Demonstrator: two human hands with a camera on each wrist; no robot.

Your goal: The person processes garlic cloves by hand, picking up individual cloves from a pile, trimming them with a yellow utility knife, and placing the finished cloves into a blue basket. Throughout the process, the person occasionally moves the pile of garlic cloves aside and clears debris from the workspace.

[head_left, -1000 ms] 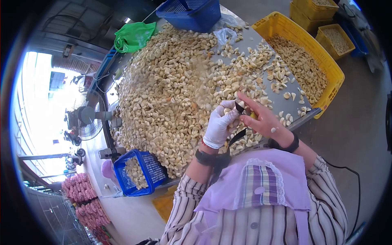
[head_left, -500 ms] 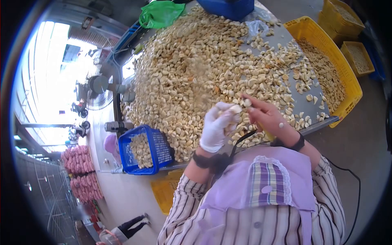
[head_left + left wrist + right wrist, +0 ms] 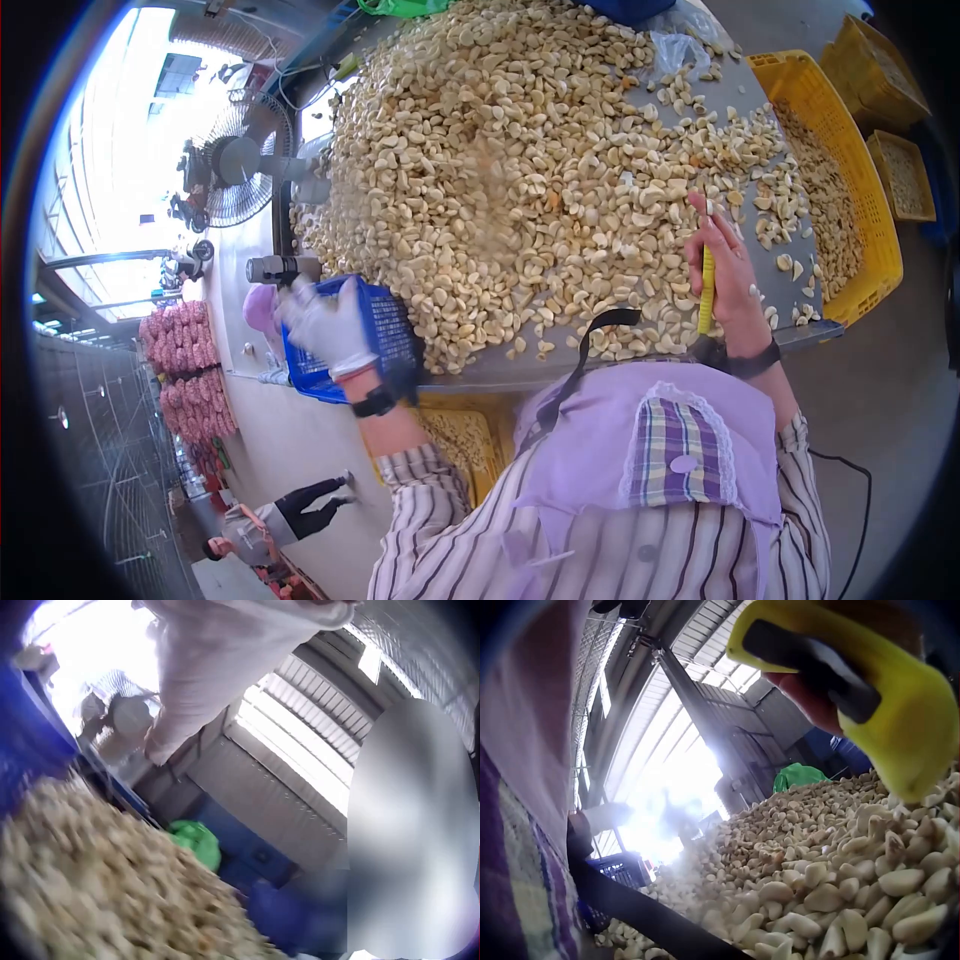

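Observation:
Blurred by motion, my gloved left hand (image 3: pixel 325 325) is over the blue basket (image 3: pixel 385 325) at the table's near left corner. Its fingers look extended, and nothing shows in them. My bare right hand (image 3: pixel 737 280) holds a yellow-handled knife (image 3: pixel 707 285) upright in the head view, close over the near right part of the table. A black inset shows on the yellow handle (image 3: pixel 907 705) in the right wrist view. Between and beyond the hands spreads a big heap of peeled garlic cloves (image 3: pixel 500 200). The glove (image 3: pixel 217 660) fills the top of the left wrist view.
On the right stands a yellow crate (image 3: pixel 875 230) holding more cloves. A fan (image 3: pixel 240 158) is at the left edge of the table (image 3: pixel 590 315). Clear plastic bags (image 3: pixel 680 55) and a green bag (image 3: pixel 400 5) lie at the back. A person (image 3: pixel 265 530) is on the floor to the left.
The left hand has left the right hand and swung left to the blue basket. The right hand has moved a little right, still holding the knife. The view has shifted.

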